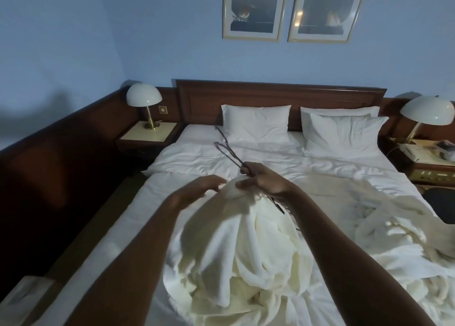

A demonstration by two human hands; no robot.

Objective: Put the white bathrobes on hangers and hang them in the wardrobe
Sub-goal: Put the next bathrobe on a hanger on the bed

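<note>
bathrobe (pixel 236 247) on bed (pixel 307 163), pillows (pixel 256 122) behind, lamps (pixel 144 98) either side

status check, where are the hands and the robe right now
Right hand grips dark hangers, hooks up. Left hand open, touching held-up bathrobe. Second bathrobe loose on bed. Wardrobe not in view.

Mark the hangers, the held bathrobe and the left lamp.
hangers (pixel 225 151), head view, on the dark hooks above the right hand.
bathrobe (pixel 236 239), head view, on its hanging folds.
left lamp (pixel 144 95), head view, on the dome shade.
</note>
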